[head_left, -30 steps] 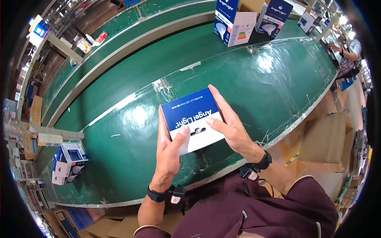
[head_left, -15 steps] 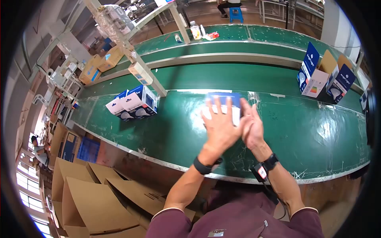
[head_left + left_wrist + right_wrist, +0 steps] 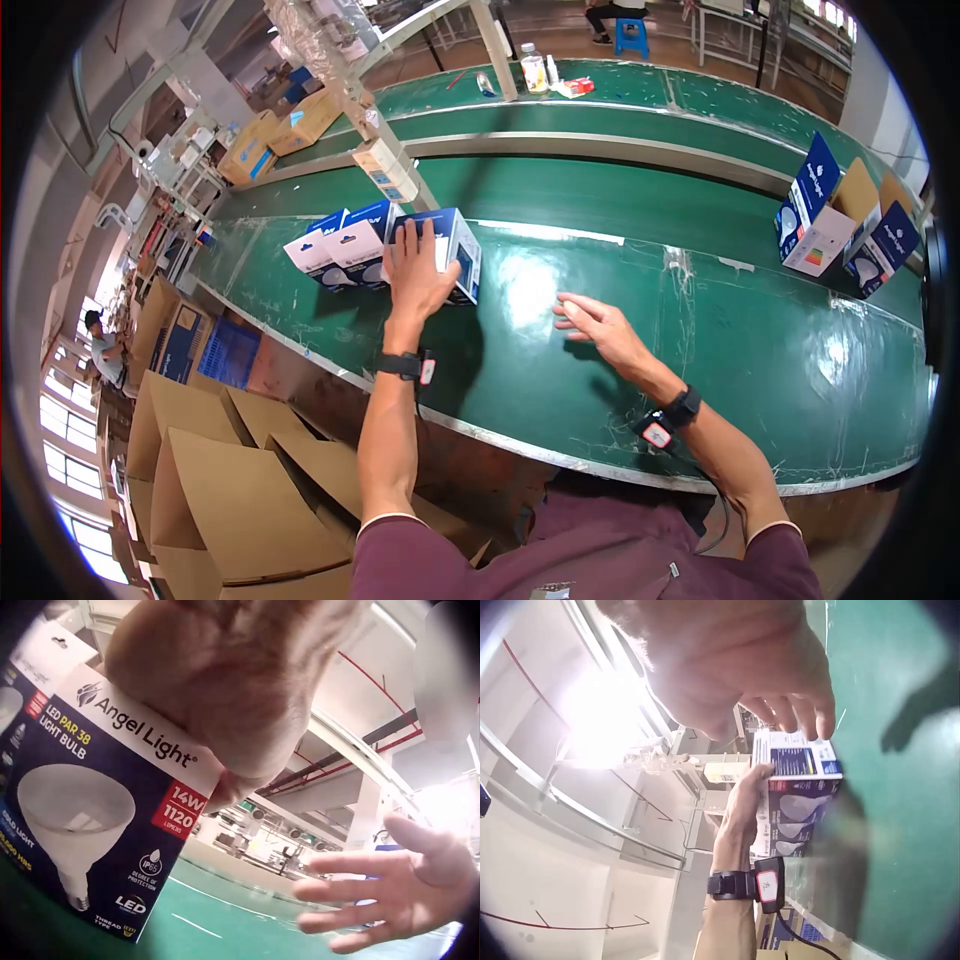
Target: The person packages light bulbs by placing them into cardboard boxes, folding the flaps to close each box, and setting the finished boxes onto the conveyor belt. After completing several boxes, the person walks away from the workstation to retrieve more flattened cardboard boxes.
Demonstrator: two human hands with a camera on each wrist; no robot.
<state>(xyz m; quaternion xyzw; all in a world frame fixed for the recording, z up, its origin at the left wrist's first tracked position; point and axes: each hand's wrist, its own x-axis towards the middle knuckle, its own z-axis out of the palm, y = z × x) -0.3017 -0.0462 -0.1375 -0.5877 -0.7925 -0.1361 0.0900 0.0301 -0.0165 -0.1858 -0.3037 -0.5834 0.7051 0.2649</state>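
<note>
My left hand (image 3: 418, 275) holds a light bulb box (image 3: 467, 262) on the green bench, fingers over its top and thumb at its right side. In the left wrist view the box front (image 3: 79, 814) has a bulb picture and the words LED PAR 38. Two similar boxes (image 3: 345, 250) with white hang tabs stand in a row against its left side. To the right of them, my right hand (image 3: 605, 335) hovers above the bench with fingers extended, holding nothing. Its spread fingers also appear in the left wrist view.
A wrapped post (image 3: 400, 172) rises behind the row of boxes. A larger carton with raised flaps (image 3: 812, 240) stands on the bench (image 3: 560, 400) at the right. Brown cardboard cartons (image 3: 240, 500) fill the floor at the lower left. A bottle (image 3: 534, 70) sits on the far bench.
The box has moved left in my left hand, from between both hands to the end of the row. My right hand has come away from it. The head view has turned left.
</note>
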